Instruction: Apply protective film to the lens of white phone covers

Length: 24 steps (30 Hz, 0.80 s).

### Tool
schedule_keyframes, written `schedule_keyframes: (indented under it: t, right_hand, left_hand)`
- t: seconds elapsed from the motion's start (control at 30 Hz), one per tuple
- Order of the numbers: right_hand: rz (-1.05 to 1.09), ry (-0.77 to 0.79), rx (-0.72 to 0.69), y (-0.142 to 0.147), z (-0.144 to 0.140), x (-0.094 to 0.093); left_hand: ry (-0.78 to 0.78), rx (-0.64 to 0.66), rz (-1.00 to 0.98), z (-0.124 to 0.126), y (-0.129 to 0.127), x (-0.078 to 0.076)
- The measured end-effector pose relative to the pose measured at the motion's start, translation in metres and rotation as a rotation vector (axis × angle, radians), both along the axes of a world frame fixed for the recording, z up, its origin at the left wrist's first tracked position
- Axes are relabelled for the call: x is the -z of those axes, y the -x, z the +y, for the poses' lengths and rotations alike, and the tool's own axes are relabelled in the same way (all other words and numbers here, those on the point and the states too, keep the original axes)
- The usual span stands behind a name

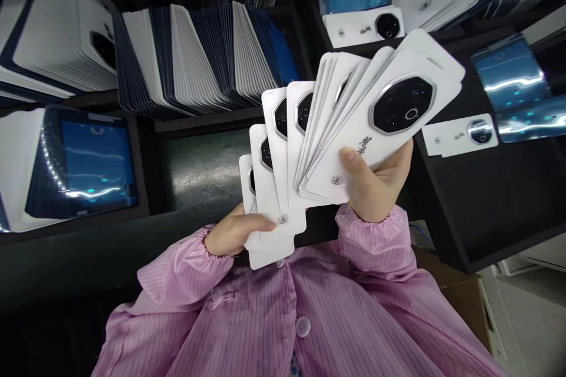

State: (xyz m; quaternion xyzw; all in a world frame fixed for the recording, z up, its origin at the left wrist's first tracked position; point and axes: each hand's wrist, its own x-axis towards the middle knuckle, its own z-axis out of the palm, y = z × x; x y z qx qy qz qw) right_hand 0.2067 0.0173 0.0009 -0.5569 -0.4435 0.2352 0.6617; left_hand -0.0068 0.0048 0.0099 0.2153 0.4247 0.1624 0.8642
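Observation:
White cards printed with a black octagonal camera shape (402, 105) spread out like a fan between my two hands. My right hand (375, 185) grips the upper, larger bunch of cards (349, 129), its thumb lying on the front card near a small round emblem. Lower down, my left hand (239, 230) pinches the smaller bunch of cards (278, 200), thumb on top. Both hands have their other fingers mostly hidden behind the cards. The cards overlap in the middle, and the two bunches touch there.
Ahead stands a black divided tray (198, 121) with packed rows of white and dark-blue cards (198, 59). Blue glossy sheets (97, 159) lie at left, more blue sheets (513, 79) at right. A single white card (460, 135) lies by a black bin (508, 206). A cardboard box (464, 306) sits below.

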Motion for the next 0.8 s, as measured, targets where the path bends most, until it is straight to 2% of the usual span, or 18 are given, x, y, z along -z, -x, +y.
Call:
schedule_keyframes:
  t: [0.3,0.6,0.7,0.8]
  right_hand:
    - [-0.026,0.01,-0.001,0.0,-0.001,-0.003]
    - [0.074,0.034,-0.037,0.002,-0.006,-0.005]
    - [0.123,0.053,-0.066,0.002,-0.006,-0.008]
    - [0.168,0.085,-0.101,-0.002,-0.006,-0.011]
  left_hand:
    - [-0.011,-0.064,0.008,-0.003,0.0,0.0]
    - [-0.06,-0.175,-0.033,-0.001,-0.001,-0.003]
    - [-0.073,-0.229,-0.037,0.0,0.0,-0.003]
    - [-0.102,-0.341,0.018,0.004,0.004,-0.003]
